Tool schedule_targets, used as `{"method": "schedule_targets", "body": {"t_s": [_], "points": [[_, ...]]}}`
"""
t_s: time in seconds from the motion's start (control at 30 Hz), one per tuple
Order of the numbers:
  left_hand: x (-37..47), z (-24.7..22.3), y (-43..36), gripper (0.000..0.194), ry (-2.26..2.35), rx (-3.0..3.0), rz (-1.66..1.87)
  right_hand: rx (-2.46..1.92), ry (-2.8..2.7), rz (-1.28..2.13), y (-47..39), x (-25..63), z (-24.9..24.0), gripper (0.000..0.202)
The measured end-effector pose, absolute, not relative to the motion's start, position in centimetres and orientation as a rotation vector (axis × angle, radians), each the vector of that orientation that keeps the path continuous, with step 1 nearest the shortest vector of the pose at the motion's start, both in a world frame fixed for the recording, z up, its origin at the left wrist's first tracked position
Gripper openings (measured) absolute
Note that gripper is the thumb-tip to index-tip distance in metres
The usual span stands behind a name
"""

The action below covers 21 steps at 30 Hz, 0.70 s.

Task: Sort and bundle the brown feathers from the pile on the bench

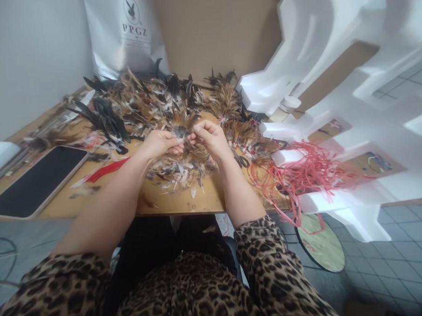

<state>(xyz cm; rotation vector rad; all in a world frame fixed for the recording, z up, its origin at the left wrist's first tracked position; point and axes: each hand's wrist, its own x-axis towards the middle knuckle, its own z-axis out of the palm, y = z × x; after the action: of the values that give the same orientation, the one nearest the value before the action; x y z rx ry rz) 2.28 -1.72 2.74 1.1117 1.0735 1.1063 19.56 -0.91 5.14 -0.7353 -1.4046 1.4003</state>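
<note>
My left hand (163, 143) and my right hand (210, 135) meet over the middle of the table. Between their pinched fingertips is a small bunch of brown feathers (181, 124), its lower end at the fingers and its tips fanned away from me. Both hands are closed on it. Loose brown and white feathers (183, 171) lie on the wood just below my hands. Behind them spreads a large heap of brown feathers (138, 103), with long black feathers (106, 120) to the left. Scissors (242, 160) lie right of my right wrist, partly hidden.
A phone (40, 179) lies at the left, near a red strip bundle (106, 170). Tangled pink-red ribbon (309, 172) hangs over white foam pieces (318, 51) at the right. A white bag (125, 45) stands at the back. A round-topped stool (321, 244) is below the table edge.
</note>
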Motion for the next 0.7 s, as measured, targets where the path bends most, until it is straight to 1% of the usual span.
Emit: {"method": "schedule_targets", "body": {"t_s": [0.13, 0.3, 0.47, 0.6, 0.7], "points": [[2.5, 2.7, -1.9, 0.015, 1.102, 1.296, 1.055, -0.76, -1.455, 1.343, -1.5, 19.0, 5.3, 0.034], [2.7, 2.9, -2.0, 0.013, 1.109, 1.383, 0.973, -0.796, -1.592, 1.222, -2.0, 18.7, 5.4, 0.032], [2.9, 3.0, -2.2, 0.011, 1.183, 1.457, 0.887, -0.828, -1.822, 0.979, -2.7, 18.6, 5.6, 0.023], [2.9, 2.9, -2.4, 0.022, 1.24, 1.577, 0.81, -0.799, -2.132, 0.751, -4.0, 17.7, 5.9, 0.018], [3.1, 2.8, -2.5, 0.029, 1.299, 1.658, 0.743, -0.768, -2.251, 0.672, -4.5, 17.2, 6.3, 0.017]]}}
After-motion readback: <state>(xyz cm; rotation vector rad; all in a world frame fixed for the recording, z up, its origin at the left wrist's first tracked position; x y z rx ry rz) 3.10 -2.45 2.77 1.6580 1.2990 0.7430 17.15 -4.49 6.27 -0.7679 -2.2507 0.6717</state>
